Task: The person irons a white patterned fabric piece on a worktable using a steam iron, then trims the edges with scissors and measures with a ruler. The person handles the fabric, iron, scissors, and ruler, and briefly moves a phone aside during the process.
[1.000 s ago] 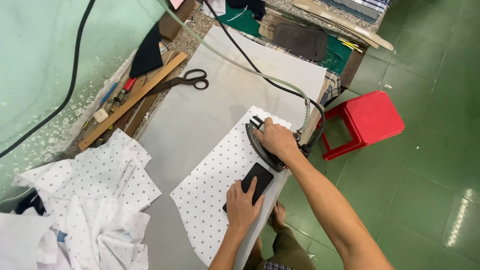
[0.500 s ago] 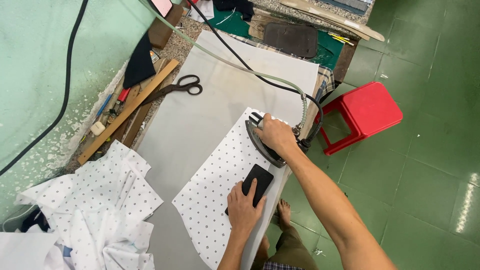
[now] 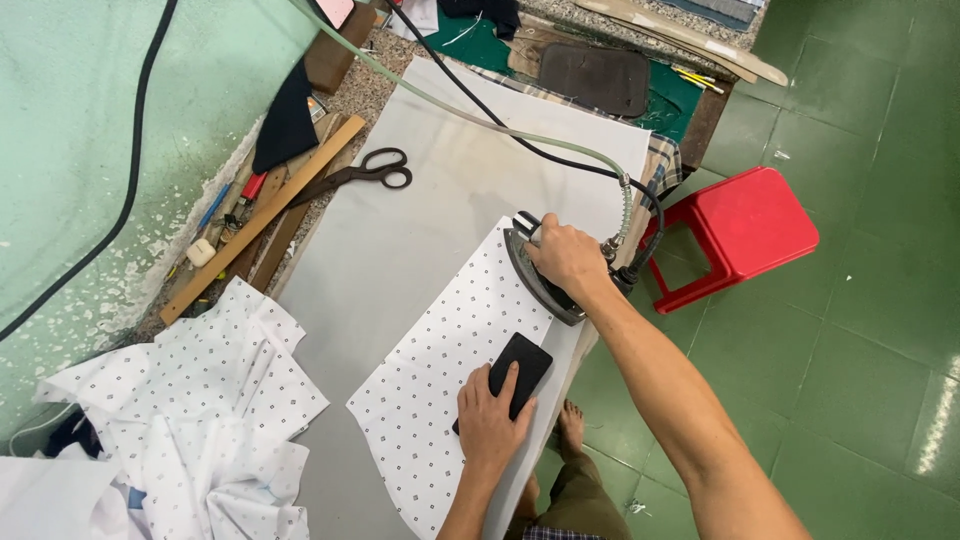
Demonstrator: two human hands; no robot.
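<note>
A: Entry, head view. Right hand (image 3: 566,257) is wrapped around the handle of the steam iron (image 3: 540,280), fingers curled fully closed on it. The iron sits soleplate down at the far corner of the dotted white fabric piece (image 3: 450,370), close to the right edge of the grey pressing board (image 3: 400,260).

B: Left hand?

A: Left hand (image 3: 490,425) lies palm down on a flat black block (image 3: 510,375), fingers extended and nearly straight, pressing rather than gripping. The block rests on the near part of the same fabric piece, just inside its right edge. The two hands are apart, with bare dotted cloth between them.

B: Cables?

A: A black cord (image 3: 480,110) and a pale green hose (image 3: 470,115) run across the board from the upper left and reach the rear of the iron.

B: Surroundings?

A: Black scissors (image 3: 365,175) lie at the board's left edge, well apart from the iron. A long wooden strip (image 3: 265,215) lies diagonally on the bench to the left. A crumpled heap of matching dotted fabric (image 3: 180,410) fills the lower left. A red plastic stool (image 3: 745,230) stands on the green tiled floor (image 3: 860,320) to the right of the board. One bare foot (image 3: 570,425) shows below the board's near edge.
</note>
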